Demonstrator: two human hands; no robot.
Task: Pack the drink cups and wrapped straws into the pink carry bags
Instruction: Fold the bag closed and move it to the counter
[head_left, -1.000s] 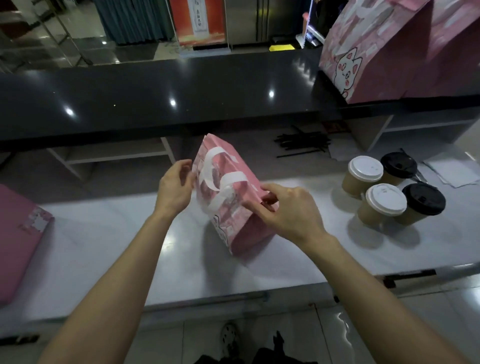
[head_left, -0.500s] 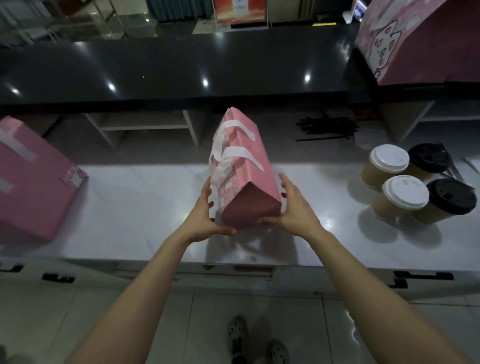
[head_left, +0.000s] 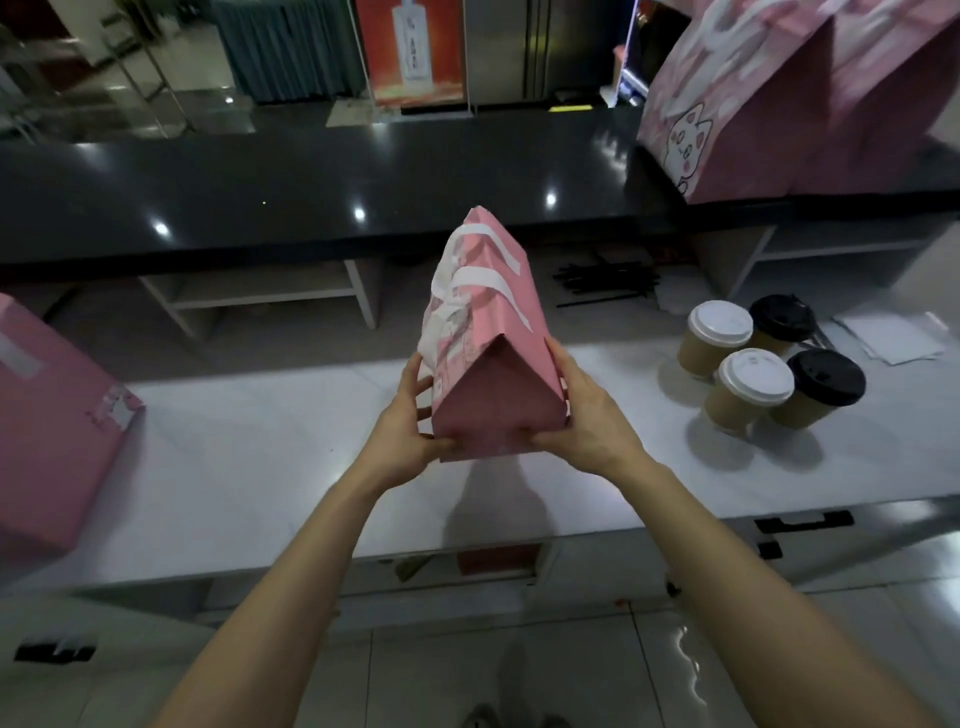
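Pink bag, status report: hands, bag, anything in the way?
Both hands, left and right, grip the closed pink bag at its near end. Four lidded cups stand unpacked to the right. Nothing blocks them.

A pale work counter (head_left: 249, 467) runs across the middle of the scene, its near edge fitted with dark handles (head_left: 802, 521). Beyond it stands a higher black glossy counter (head_left: 311, 192) that reflects ceiling lights, carried on white shelf frames (head_left: 270, 299). On the far right of the pale counter lie some white sheets of paper (head_left: 888, 338). In the far background hang blue-grey curtains (head_left: 285, 47), with an orange poster (head_left: 418, 49) showing a bottle to their right and metal doors (head_left: 511, 49) beside that. Grey floor tiles (head_left: 597, 675) fill the near part
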